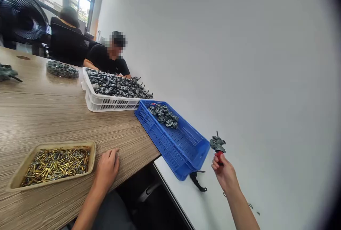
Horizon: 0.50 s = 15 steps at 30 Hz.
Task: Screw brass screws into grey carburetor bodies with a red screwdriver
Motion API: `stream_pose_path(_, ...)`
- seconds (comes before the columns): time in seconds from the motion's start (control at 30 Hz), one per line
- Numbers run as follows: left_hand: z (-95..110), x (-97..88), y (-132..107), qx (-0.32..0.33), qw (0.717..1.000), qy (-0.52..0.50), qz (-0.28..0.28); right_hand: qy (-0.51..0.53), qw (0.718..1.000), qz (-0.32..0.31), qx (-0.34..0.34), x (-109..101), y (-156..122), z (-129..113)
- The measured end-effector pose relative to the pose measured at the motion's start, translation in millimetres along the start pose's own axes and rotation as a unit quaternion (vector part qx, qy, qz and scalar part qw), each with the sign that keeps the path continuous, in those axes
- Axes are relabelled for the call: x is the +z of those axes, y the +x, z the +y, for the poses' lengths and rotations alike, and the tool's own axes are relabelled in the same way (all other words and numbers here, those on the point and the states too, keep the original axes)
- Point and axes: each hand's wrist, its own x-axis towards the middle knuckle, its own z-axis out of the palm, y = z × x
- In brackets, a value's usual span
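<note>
My right hand (224,174) is raised at the right, fingers wrapped round a red piece (219,156) under a grey cast-metal part (217,144). That part looks like a small carburetor body, and a thin pin sticks up from its top. Whether the red piece belongs to it or is a separate handle, I cannot tell. My left hand (107,166) lies on the wooden table, fingers loosely out, holding nothing. Just left of it stands a cream tray (92,153) full of small brass and steel pins (60,164).
A blue crate (165,148) holds similar grey parts (165,115) at its far end. Behind it, a white crate (112,105) is heaped with more. A round clump of parts (62,69) sits farther back. Beneath the blue crate is a white surface (181,191). A person (106,58) sits opposite.
</note>
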Motion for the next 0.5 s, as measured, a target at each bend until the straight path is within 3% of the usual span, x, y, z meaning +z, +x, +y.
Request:
stream_pose_path(0.17, 0.8, -2.6, 1.4, 0.002, 1.000, 0.013, -0.013, -0.064, 0.980, 0.186, -0.013, -86.9, 5.2, 14.8)
stream_pose_path(0.33, 3.8, -5.4, 1.8, -0.002, 1.000, 0.024, -0.018, -0.131, 0.926, 0.353, 0.034, -158.2, -12.0, 52.4)
stream_pose_path(0.5, 5.3, -7.4, 2.6, -0.002, 0.999, 0.028, -0.026, -0.174, 0.884, 0.427, 0.074, -209.3, -36.1, 76.4)
